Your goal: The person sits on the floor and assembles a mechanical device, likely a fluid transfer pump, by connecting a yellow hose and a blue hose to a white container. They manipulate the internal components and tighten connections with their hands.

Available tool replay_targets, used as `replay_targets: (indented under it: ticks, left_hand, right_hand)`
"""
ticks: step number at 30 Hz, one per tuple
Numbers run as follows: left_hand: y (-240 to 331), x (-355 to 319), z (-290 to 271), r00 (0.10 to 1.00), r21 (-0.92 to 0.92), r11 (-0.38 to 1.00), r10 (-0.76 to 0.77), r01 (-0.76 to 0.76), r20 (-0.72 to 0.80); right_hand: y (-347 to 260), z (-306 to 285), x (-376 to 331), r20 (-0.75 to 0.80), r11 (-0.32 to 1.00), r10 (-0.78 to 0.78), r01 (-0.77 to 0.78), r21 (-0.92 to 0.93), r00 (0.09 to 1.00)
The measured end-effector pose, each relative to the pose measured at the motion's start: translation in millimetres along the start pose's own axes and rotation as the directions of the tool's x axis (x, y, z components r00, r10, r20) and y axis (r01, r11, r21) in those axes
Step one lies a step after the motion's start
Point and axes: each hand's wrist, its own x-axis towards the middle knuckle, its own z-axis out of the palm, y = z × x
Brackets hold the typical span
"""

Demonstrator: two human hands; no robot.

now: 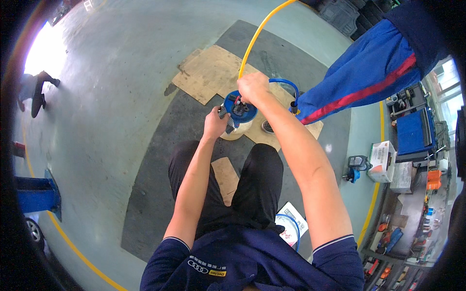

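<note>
A: What sits closest to the wearer?

B: A white printed packet [289, 228] with a slim blue hose [298, 233] looped across it, by the right thigh. Between the knees, a small tan cardboard piece [225, 179] lies on the dark grey floor mat [155, 194].

A: And the hands?

B: The left hand [213, 123] is partly curled at a dark ribbed piece [222, 112] by the lid's left rim; I can't tell how firmly. The right hand [254, 88] is folded almost into a fist at the lower end of a bright yellow hose [250, 46], its fingertips hidden.

A: What are they working on?

B: A round, cream-coloured container [236, 135] with a blue lid [250, 115], standing toward the mat's middle, beside a large tan cardboard sheet [206, 70].

A: Farther out?

B: A co-worker's leg in blue trousers with a red stripe [357, 80], toward the mat's right edge. Past that edge, a white cardboard box [381, 160] stands beside a black-and-blue device [358, 165].
</note>
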Motion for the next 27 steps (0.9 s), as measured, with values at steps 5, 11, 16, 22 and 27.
replay_targets:
  ticks: [5,11,16,22,27]
  left_hand:
    - [-4.8,-1.6,-0.8,0.999,0.009,0.999,0.033,-0.033,-0.019]
    - [-3.4,-0.4,1.1,1.0,0.055,0.998,0.028,-0.027,-0.01]
    - [-2.7,-1.2,0.4,1.0,0.074,0.997,0.009,-0.008,-0.007]
    - [3.8,-3.0,0.1,1.0,0.083,0.997,-0.008,0.007,0.004]
    - [-0.8,-2.0,-0.4,1.0,0.088,0.996,0.016,-0.015,-0.002]
  right_hand:
    - [-3.5,-4.7,-2.6,-0.014,1.0,-0.001,0.0,-0.015,1.0]
    - [0.5,11.8,3.6,-0.084,0.998,0.024,-0.019,0.056,0.996]
    - [-0.6,14.2,5.8,-0.072,0.998,0.03,-0.025,0.066,0.997]
    - [-0.1,10.9,5.0,-0.044,0.999,0.022,-0.02,0.049,0.999]
    - [-3.1,0.0,0.2,0.002,0.998,0.032,-0.032,0.051,0.999]
